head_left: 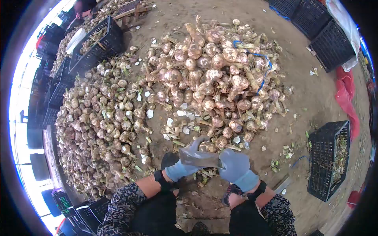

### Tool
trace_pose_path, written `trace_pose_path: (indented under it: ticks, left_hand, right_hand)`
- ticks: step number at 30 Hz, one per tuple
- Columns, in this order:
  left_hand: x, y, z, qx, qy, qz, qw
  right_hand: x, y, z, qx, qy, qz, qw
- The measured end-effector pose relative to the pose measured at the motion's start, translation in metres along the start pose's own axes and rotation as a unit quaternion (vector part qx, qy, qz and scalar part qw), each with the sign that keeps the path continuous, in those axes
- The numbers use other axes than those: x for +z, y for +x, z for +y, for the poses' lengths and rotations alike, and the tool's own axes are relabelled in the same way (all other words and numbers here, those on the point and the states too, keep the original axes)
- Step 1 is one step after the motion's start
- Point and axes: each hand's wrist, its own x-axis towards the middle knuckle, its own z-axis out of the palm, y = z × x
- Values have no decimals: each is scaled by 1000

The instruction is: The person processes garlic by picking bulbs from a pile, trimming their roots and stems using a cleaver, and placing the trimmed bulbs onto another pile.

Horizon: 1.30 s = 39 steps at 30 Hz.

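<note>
My right hand [235,164], in a grey-blue glove, is closed around the handle of a broad-bladed knife [200,158]. The grey blade points left and crosses in front of my left hand [182,168]. That hand wears a matching glove; its visible fingers stretch toward a garlic bulb [207,146] at the pile's near edge. Part of the left palm is hidden behind the blade, and whether the fingertips touch the bulb is unclear. Just beyond both hands rises a large heap of garlic [212,74] with stems attached.
Trimmed garlic bulbs [98,122] spread widely on the left. A black crate [96,47] stands behind them, and another crate [325,165] holding scraps sits at right. Stacked crates [330,43] and red cloth [346,94] are farther right. Cut stems [275,165] litter the ground.
</note>
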Motion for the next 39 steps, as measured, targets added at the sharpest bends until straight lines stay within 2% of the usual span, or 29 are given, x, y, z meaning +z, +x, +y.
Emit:
trace_pose_path:
  ticks: [1, 2, 4, 7, 8, 10, 11, 13, 15, 16, 18, 19, 21, 22, 23, 24, 25, 26, 27, 29, 30, 31, 33, 34, 35, 36, 37, 38, 39]
  left_hand:
    - [-2, -2, 1, -31, -8, -2, 1000]
    - [-1, 0, 8, -46, -111, -21, 992]
    - [-3, 1, -1, -61, -214, -39, 974]
    - [-7, 4, -31, -127, -183, -3, 975]
    - [-6, 5, -31, -150, -280, -10, 948]
    - [-4, 4, -23, -172, -375, -17, 911]
    - [-3, 2, -16, -113, -289, -8, 950]
    - [0, -2, 5, -54, -198, 0, 979]
    - [7, -4, 37, -148, -255, 88, 951]
    - [6, -2, 31, -144, -255, 86, 952]
    - [8, -7, 7, -41, -32, 83, 995]
    - [11, -6, 3, -36, -34, 79, 996]
    - [12, -5, -1, -118, -146, 130, 974]
    - [5, -2, -12, -69, 30, 75, 994]
    - [5, -7, 5, -67, 31, 73, 995]
    - [6, -17, 37, -29, 53, 7, 998]
    - [3, -22, 60, 8, 77, -57, 995]
    - [2, -19, 67, 10, 56, -51, 997]
    - [0, -19, 67, 4, 50, -50, 997]
    - [-2, -3, 67, -23, 118, -27, 992]
    - [1, 2, 63, 58, 199, -46, 977]
    - [7, 4, 59, 57, 198, -44, 978]
    - [21, 9, 49, 70, 459, -101, 880]
    - [21, 9, 39, 144, 514, -125, 836]
    - [22, 5, 31, 142, 514, -127, 836]
    - [23, 4, 26, 157, 557, -159, 800]
    - [24, 4, 25, 171, 597, -188, 761]
    - [23, 3, 26, 219, 591, -159, 760]
    - [20, 2, 27, 218, 590, -160, 760]
  right_hand:
    - [-1, 2, -1, -1, 0, -1, 1000]
    - [-1, 3, -2, -5, 3, 1, 1000]
    - [-1, 4, -2, -8, 5, 3, 1000]
    - [1, 5, 0, -13, -4, -13, 1000]
    - [1, 6, 1, -14, -9, -17, 1000]
    - [3, 7, 7, -14, -12, -22, 1000]
    - [7, 8, 15, -26, -17, -36, 999]
    - [12, 12, 28, -37, -19, -49, 998]
    - [13, 17, 38, 39, -83, -124, 988]
    - [13, 19, 42, 38, -86, -121, 988]
    - [14, 13, 47, -17, -20, -50, 998]
    - [13, 12, 49, -15, -26, -48, 998]
    - [19, 11, 53, -12, -55, -51, 997]
    - [27, 8, 64, -21, -12, -31, 999]
    - [35, 5, 93, 99, -69, -66, 991]
    - [35, -2, 120, 219, -121, -99, 963]
    - [13, -16, 130, 233, -110, -54, 965]
    - [-7, -25, 129, 242, -99, -13, 965]
    - [-8, -31, 122, 245, -99, -20, 964]
    - [-21, -24, 108, 153, -123, 58, 979]
    - [-24, -19, 91, 163, -66, 22, 984]
    - [-22, -14, 76, 161, -66, 20, 985]
    - [-11, -8, 53, 142, 83, -2, 986]
    - [-8, -4, 42, 146, 88, -2, 985]
    - [-7, 2, 33, 122, 77, -55, 988]
    - [-8, 7, 31, 95, 63, -107, 988]
    - [-8, 7, 32, 93, 61, -108, 988]
    - [-3, 5, 35, 88, 83, -101, 988]
    - [2, 3, 39, 84, 106, -94, 986]
